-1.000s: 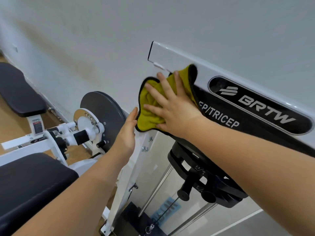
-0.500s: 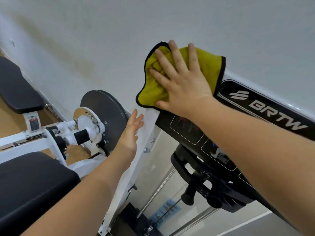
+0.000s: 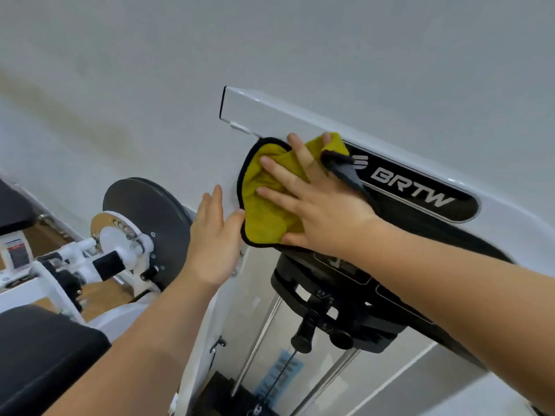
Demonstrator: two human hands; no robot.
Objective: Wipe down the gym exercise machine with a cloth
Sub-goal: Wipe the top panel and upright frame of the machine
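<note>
A yellow cloth (image 3: pixel 267 202) with a black edge lies flat against the top housing of the white gym machine (image 3: pixel 270 112), just left of the black BRTW badge (image 3: pixel 420 190). My right hand (image 3: pixel 318 205) presses the cloth onto the housing with spread, straight fingers. One corner of the cloth is folded over and shows its grey back. My left hand (image 3: pixel 214 241) rests flat on the white upright of the machine, its thumb touching the cloth's lower left edge.
Below the housing hang the black weight stack head (image 3: pixel 339 313) with its selector knob and the steel guide rods (image 3: pixel 258 337). A dark round cam disc (image 3: pixel 150 211) and white lever arm sit at the left. A black seat pad (image 3: pixel 39 355) fills the lower left corner. A pale wall stands behind.
My right hand has slid the cloth down from the housing's top left corner onto its front face. My left hand has moved up against the upright next to the cloth.
</note>
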